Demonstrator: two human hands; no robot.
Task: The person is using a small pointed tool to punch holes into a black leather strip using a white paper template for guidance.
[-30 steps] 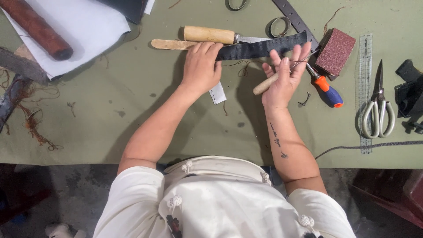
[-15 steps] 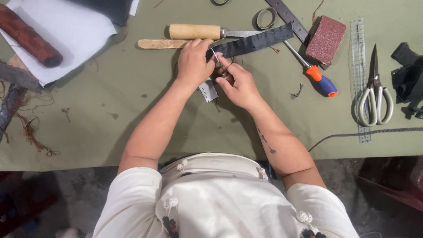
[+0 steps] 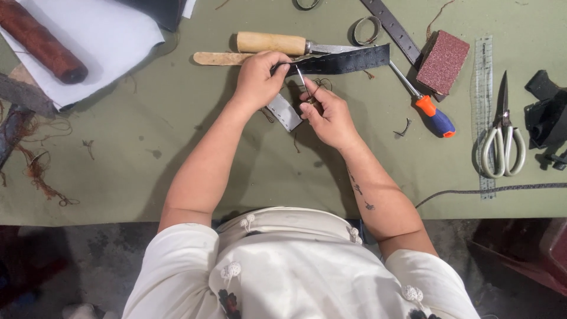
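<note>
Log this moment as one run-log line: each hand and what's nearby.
left hand: holds dark strap end | right hand: pinches thin needle | nearby: wooden-handled knife, screwdriver, scissors

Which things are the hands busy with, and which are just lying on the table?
In use: left hand on the dark strap; right hand pinching a thin needle.

Lying about: knife, screwdriver, sanding block, scissors, ruler, brown roll.

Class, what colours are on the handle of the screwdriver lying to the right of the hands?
The screwdriver handle is blue with orange ends, seen in the head view.
</note>
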